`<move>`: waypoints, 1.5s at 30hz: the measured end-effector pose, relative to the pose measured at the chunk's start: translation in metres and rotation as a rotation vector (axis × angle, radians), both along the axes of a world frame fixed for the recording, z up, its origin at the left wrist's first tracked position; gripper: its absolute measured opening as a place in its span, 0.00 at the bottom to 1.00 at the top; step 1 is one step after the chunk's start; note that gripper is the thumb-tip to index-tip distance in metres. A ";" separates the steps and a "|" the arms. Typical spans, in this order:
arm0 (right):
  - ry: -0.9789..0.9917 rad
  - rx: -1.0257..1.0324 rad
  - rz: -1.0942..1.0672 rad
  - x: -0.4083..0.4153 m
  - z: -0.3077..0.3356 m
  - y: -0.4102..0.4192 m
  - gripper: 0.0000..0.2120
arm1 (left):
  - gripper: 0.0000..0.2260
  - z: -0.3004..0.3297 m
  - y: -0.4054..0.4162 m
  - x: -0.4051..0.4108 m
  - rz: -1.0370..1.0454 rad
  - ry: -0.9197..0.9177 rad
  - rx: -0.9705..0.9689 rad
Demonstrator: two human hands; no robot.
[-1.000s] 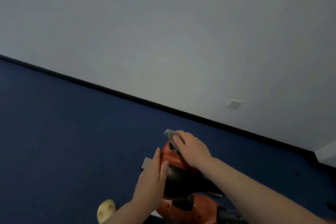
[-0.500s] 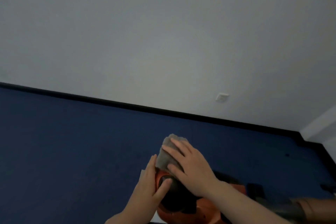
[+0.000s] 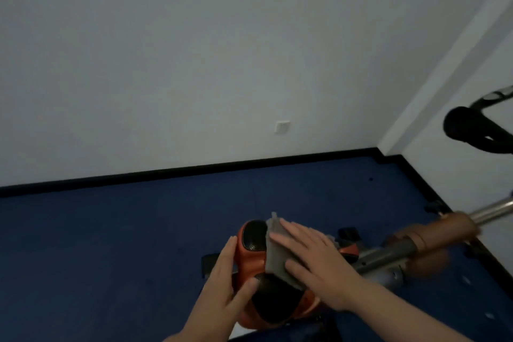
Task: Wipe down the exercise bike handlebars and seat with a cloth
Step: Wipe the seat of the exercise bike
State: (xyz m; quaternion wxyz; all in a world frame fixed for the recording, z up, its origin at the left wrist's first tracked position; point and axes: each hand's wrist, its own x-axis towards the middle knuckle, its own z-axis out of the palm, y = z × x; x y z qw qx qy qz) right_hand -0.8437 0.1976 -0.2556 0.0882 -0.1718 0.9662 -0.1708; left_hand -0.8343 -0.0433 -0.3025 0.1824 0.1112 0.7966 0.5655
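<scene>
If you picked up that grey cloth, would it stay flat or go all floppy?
Probably floppy: the grey cloth drapes over the curved orange and black seat under the flat right hand. It looks thin, so likely light. One corner pokes up, so it may hold small creases.

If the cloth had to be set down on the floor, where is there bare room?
Bare blue carpet lies left of the seat, up to the black skirting. Right of the seat it is crowded: bike frame and handlebar.
</scene>
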 end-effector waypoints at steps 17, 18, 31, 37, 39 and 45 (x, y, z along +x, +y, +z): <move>-0.168 0.262 -0.884 0.041 0.011 -0.129 0.32 | 0.24 0.015 0.017 -0.073 -0.371 0.250 -0.108; -0.155 0.255 -0.882 0.043 0.010 -0.144 0.32 | 0.24 0.013 0.016 -0.074 -0.390 0.247 -0.105; 0.034 0.122 -1.048 0.044 -0.007 -0.159 0.26 | 0.27 0.015 0.005 -0.089 -0.556 0.261 -0.114; 0.067 0.226 -0.975 0.064 -0.003 -0.165 0.27 | 0.27 0.024 0.007 -0.094 -0.544 0.312 -0.135; -0.052 0.088 -1.076 0.042 -0.002 -0.143 0.27 | 0.20 0.031 0.019 -0.107 -0.534 0.395 -0.252; 0.068 0.087 -1.248 0.036 -0.016 -0.173 0.29 | 0.15 0.031 0.056 -0.120 -0.345 0.279 -0.354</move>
